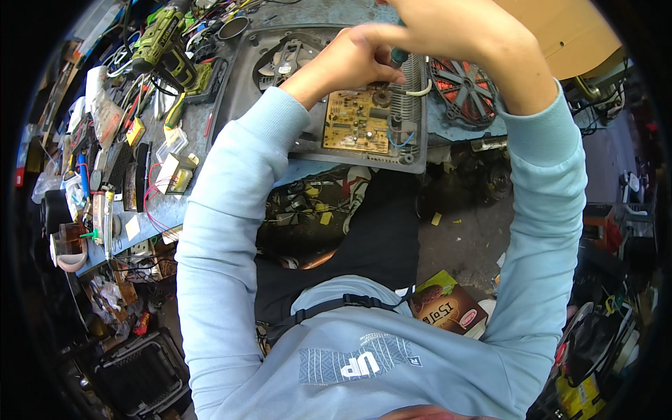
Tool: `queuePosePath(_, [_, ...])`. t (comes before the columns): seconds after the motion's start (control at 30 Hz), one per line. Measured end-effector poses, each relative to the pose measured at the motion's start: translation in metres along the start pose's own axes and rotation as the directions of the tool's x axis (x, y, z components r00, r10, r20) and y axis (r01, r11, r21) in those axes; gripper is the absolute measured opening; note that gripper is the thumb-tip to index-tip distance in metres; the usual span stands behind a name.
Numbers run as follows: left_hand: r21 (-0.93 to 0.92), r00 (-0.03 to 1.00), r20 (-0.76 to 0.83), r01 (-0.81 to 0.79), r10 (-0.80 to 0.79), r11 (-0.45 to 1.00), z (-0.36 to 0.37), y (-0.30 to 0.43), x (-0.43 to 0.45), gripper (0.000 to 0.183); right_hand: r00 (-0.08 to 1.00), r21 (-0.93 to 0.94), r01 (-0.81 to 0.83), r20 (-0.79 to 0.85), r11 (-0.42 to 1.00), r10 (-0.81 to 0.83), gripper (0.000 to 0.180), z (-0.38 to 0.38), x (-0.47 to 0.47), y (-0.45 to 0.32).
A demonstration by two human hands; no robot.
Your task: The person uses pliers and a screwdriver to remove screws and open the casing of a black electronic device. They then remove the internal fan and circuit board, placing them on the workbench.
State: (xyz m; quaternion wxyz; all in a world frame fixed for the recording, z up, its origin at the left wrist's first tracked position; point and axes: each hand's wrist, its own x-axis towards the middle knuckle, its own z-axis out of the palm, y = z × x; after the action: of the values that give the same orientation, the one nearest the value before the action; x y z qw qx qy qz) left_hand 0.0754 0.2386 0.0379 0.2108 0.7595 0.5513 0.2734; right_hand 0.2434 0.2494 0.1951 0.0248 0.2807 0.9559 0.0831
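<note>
A dark green screwdriver handle [399,56] shows between my two hands, over the right side of an opened induction cooker's black base [310,149]. My left hand [349,63] has its fingers closed around the lower part of the handle. My right hand [451,31], partly cut off by the top edge, grips higher up, its thumb blurred across my left hand. The tip is hidden. Below my left hand lies a yellowish circuit board [357,123] with blue wires [401,140]. A cooling fan [286,63] sits in the base's left side, and metal fins [413,115] line the right.
A red induction coil [463,94] lies right of the base. Leftward are a green cordless drill [165,50], a transformer [177,173] with red wires, and cluttered hand tools. A tan panel [562,37] stands at the upper right. A printed box [446,304] lies below, beside my body.
</note>
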Motion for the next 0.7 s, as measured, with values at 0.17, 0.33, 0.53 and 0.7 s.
queuePosePath(0.17, [0.129,1.000,-0.007,0.027,-0.027,0.991,0.005,0.018,0.003,0.042,0.907,0.115,0.301,-0.343,0.947,-0.247,0.036,0.043,-0.031,0.047])
queuePosePath(0.33, [-0.134,0.990,0.110,0.107,-0.093,0.985,0.002,0.012,0.002,0.026,0.844,0.164,0.443,-0.409,0.881,-0.348,0.036,0.029,-0.035,0.047])
queuePosePath(0.53, [-0.140,0.998,0.035,0.048,-0.044,0.989,0.002,0.008,-0.005,0.025,0.861,0.219,0.395,-0.427,0.892,-0.276,0.035,0.021,-0.032,0.039])
queuePosePath(0.7, [-0.204,0.997,0.059,0.056,-0.045,0.977,-0.005,0.012,-0.010,0.023,0.871,0.346,0.290,-0.482,0.892,-0.096,0.036,0.072,-0.042,0.058])
